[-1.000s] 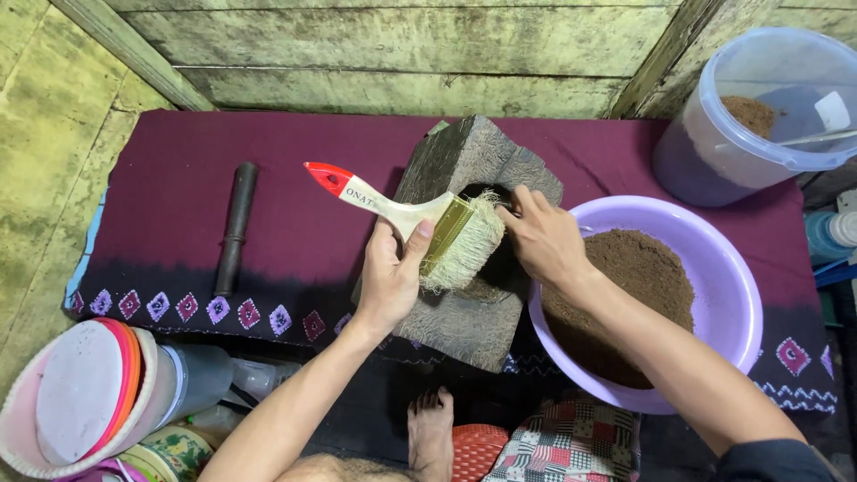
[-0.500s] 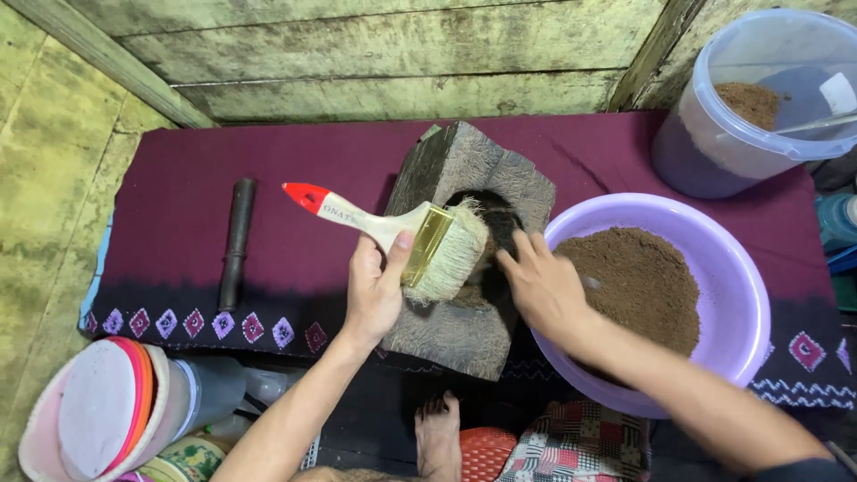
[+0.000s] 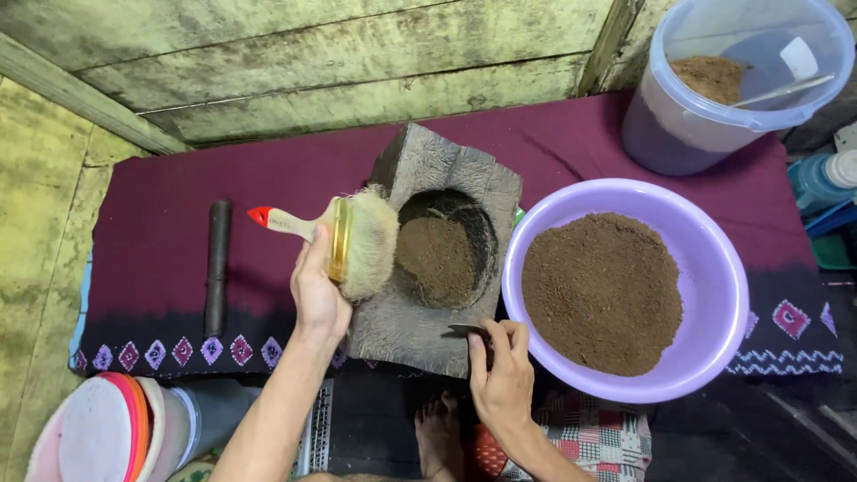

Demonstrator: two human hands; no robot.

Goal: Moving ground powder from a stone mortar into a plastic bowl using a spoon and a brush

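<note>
Head view, only 1 view: 1 paintbrush (image 3: 344,239), wide, w/ pale bristles, brass-colour ferrule and light handle w/ red tip, is held in the left hand (image 3: 317,290), fingers closed around the ferrule end, bristles just at left edge of the stone mortar (image 3: 437,254). 1 mortar, grey rough block, round hollow w/ brown powder inside, stands at centre on the maroon cloth (image 3: 178,205). The right hand (image 3: 502,370) is at near edge of mortar, fingers pinched on 1 small dark flat thing (image 3: 466,331); what it is I cannot tell. Hands are apart. 1 purple basin (image 3: 714,268), smooth plastic, round, w/ heap of brown powder, touches mortar on right. 1 clear bucket (image 3: 678,125) far right, some powder in it. 1 dark rod (image 3: 217,266) lies left.
</note>
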